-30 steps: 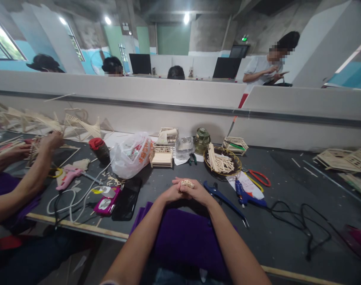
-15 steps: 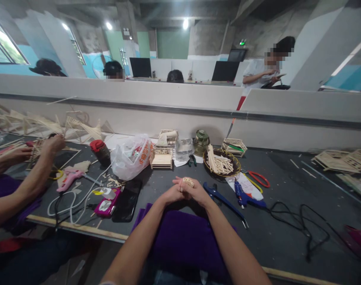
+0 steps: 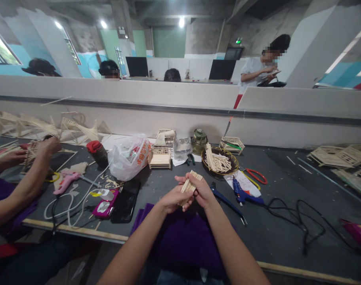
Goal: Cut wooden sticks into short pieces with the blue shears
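A bundle of thin wooden sticks (image 3: pixel 188 185) lies slanted between my two hands, over the purple cloth (image 3: pixel 186 237) at the table's edge. My left hand (image 3: pixel 174 198) is closed around its lower left side. My right hand (image 3: pixel 202 190) grips it from the right, fingers wrapped behind and partly hidden. Beyond my hands, a round basket (image 3: pixel 204 167) holds many loose sticks. To the right lie blue long-handled pliers (image 3: pixel 228 201) and a blue glue gun (image 3: pixel 242 194). A black phone (image 3: pixel 125 202) is left of my forearms.
A small stick-built bench (image 3: pixel 160 159), a plastic bag (image 3: pixel 128 158), a red-lidded jar (image 3: pixel 97 153) and a green glass jar (image 3: pixel 199 140) line the back. Red-handled scissors (image 3: pixel 257 175) and black cables (image 3: pixel 305 221) lie right. On the left, a co-worker's hands (image 3: pixel 48 148) handle a stick frame near a pink glue gun (image 3: pixel 67 181).
My clasped hands have turned and opened somewhat, so the stick bundle now shows along its length instead of end-on. The whole view has shifted slightly.
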The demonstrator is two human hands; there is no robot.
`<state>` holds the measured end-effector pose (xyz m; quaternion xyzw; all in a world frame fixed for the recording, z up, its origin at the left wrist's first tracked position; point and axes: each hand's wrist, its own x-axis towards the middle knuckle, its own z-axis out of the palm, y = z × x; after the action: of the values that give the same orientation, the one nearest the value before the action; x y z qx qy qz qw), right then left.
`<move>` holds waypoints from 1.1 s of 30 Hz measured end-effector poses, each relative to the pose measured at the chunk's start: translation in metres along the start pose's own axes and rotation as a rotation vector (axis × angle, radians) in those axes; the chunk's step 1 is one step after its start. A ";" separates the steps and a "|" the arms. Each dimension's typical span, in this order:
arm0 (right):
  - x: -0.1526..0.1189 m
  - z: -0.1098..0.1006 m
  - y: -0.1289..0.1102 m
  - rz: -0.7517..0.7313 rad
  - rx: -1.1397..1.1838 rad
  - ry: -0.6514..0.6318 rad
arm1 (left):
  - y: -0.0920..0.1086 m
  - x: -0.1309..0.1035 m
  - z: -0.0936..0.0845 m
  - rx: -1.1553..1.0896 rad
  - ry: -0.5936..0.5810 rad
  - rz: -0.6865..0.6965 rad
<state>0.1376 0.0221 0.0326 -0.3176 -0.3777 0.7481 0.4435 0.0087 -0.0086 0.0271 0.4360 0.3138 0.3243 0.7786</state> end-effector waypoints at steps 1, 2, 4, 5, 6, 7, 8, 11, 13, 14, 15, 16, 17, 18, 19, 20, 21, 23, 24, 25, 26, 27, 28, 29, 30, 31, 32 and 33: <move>0.001 -0.001 0.002 0.008 0.012 0.012 | -0.001 0.001 0.001 -0.023 0.006 -0.012; 0.003 -0.002 0.004 0.016 0.025 0.024 | -0.002 0.001 0.002 -0.055 0.007 -0.021; 0.006 -0.005 0.006 0.049 0.054 0.042 | -0.003 0.004 0.004 -0.138 0.009 -0.047; 0.007 -0.007 0.007 0.076 0.072 0.052 | -0.004 0.005 0.005 -0.188 0.008 -0.067; 0.008 -0.008 0.008 0.105 0.095 0.063 | -0.004 0.006 0.006 -0.245 0.006 -0.089; 0.009 -0.010 0.008 0.136 0.122 0.074 | -0.005 0.006 0.007 -0.305 0.002 -0.114; 0.010 -0.012 0.009 0.165 0.152 0.084 | -0.004 0.007 0.007 -0.363 -0.002 -0.140; 0.013 -0.017 0.011 0.266 0.253 0.084 | -0.002 0.007 0.010 -0.501 0.006 -0.205; 0.015 -0.021 0.014 0.320 0.318 0.079 | 0.001 0.006 0.012 -0.560 0.032 -0.241; 0.016 -0.022 0.016 0.330 0.349 0.076 | 0.002 0.006 0.013 -0.588 0.042 -0.254; 0.016 -0.024 0.018 0.330 0.380 0.069 | 0.003 0.007 0.014 -0.619 0.044 -0.264; 0.017 -0.025 0.019 0.323 0.408 0.063 | 0.004 0.007 0.015 -0.654 0.037 -0.273; 0.018 -0.026 0.021 0.317 0.433 0.055 | 0.004 0.008 0.016 -0.695 0.022 -0.280; 0.018 -0.027 0.022 0.319 0.454 0.050 | 0.005 0.009 0.017 -0.737 0.004 -0.285; 0.019 -0.027 0.023 0.329 0.472 0.051 | 0.005 0.010 0.018 -0.779 -0.014 -0.291; 0.020 -0.026 0.024 0.342 0.490 0.066 | 0.005 0.011 0.019 -0.816 -0.027 -0.297; 0.020 -0.026 0.025 0.355 0.505 0.088 | 0.005 0.012 0.020 -0.847 -0.030 -0.303; 0.022 -0.024 0.025 0.383 0.523 0.133 | 0.006 0.014 0.022 -0.885 -0.010 -0.316; 0.022 -0.023 0.025 0.391 0.526 0.150 | 0.006 0.016 0.022 -0.899 0.007 -0.321; 0.022 -0.022 0.025 0.393 0.527 0.164 | 0.007 0.017 0.023 -0.913 0.025 -0.324; 0.022 -0.022 0.024 0.388 0.527 0.173 | 0.007 0.017 0.023 -0.925 0.040 -0.324; 0.021 -0.021 0.024 0.376 0.528 0.172 | 0.008 0.018 0.023 -0.934 0.051 -0.319; 0.020 -0.021 0.022 0.357 0.531 0.163 | 0.009 0.018 0.023 -0.939 0.055 -0.311; 0.018 -0.021 0.021 0.333 0.536 0.140 | 0.009 0.018 0.023 -0.936 0.051 -0.299; 0.015 -0.020 0.019 0.305 0.539 0.108 | 0.010 0.017 0.023 -0.920 0.041 -0.287; 0.012 -0.020 0.017 0.276 0.535 0.070 | 0.010 0.015 0.023 -0.886 0.027 -0.272; 0.009 -0.020 0.015 0.239 0.520 0.038 | 0.010 0.014 0.023 -0.834 0.012 -0.253; 0.006 -0.019 0.013 0.193 0.492 0.017 | 0.009 0.011 0.022 -0.765 -0.004 -0.230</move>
<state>0.1448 0.0289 0.0115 -0.2410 -0.1486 0.8537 0.4370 0.0305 -0.0068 0.0425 0.0772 0.2155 0.3276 0.9166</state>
